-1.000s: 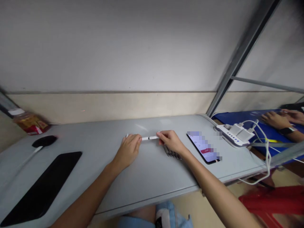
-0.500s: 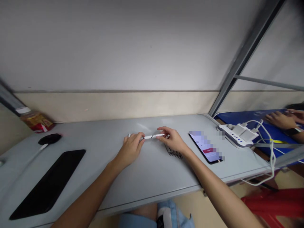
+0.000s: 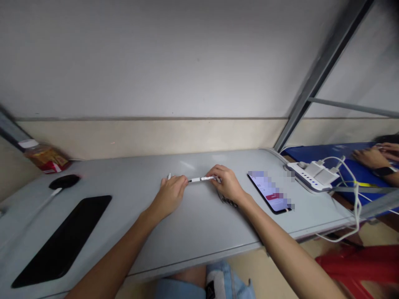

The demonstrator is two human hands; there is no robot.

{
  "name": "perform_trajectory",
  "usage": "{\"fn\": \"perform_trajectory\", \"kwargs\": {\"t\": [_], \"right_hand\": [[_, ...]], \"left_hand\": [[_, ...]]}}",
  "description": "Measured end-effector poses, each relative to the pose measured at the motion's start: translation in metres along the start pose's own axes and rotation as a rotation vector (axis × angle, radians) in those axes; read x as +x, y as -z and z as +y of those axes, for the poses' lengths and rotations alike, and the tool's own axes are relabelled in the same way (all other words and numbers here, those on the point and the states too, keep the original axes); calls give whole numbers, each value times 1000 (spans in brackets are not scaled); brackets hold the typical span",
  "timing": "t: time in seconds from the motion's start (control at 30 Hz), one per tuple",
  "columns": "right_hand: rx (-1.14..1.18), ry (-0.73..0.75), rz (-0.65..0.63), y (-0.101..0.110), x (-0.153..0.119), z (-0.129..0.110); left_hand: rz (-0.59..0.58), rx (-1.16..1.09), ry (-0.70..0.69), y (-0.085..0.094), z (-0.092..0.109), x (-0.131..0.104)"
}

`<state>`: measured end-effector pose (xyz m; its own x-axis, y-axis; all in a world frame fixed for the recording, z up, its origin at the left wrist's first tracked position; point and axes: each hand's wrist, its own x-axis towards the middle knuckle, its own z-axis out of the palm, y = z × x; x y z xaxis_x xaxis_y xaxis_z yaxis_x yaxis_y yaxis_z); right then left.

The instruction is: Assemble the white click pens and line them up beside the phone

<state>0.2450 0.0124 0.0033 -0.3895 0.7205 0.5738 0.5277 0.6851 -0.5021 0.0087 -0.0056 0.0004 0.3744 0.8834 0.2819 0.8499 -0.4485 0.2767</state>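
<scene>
A white pen (image 3: 197, 180) lies level between my two hands over the grey desk (image 3: 190, 224). My left hand (image 3: 172, 190) pinches its dark left end, and a small white piece (image 3: 169, 176) pokes out beyond those fingers. The clear right part of the pen is held in the closed fingers of my right hand (image 3: 225, 182). Beneath the right palm and wrist are several dark pens or clips (image 3: 229, 201), partly hidden by the hand.
A lit phone (image 3: 269, 192) and a white power strip (image 3: 308, 176) with plugs are at the right. To the left are a dark tablet (image 3: 64, 241), a black round charger (image 3: 64, 181) and a bottle (image 3: 46, 158). Another person's hands (image 3: 372, 158) rest over a blue surface.
My right fingers have closed further around the right part of the pen. My left fingers have drawn together at its left end.
</scene>
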Motion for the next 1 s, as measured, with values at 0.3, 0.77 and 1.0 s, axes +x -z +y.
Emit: {"fn": "perform_trajectory", "kwargs": {"t": [0.3,0.77,1.0], "right_hand": [[-197,-53,33,10,0,16],[-95,0,-16,15,1,14],[4,69,-42,5,2,1]], "left_hand": [[31,-45,18,4,3,0],[14,-52,16,4,4,1],[4,-78,-5,0,6,-1]]}}
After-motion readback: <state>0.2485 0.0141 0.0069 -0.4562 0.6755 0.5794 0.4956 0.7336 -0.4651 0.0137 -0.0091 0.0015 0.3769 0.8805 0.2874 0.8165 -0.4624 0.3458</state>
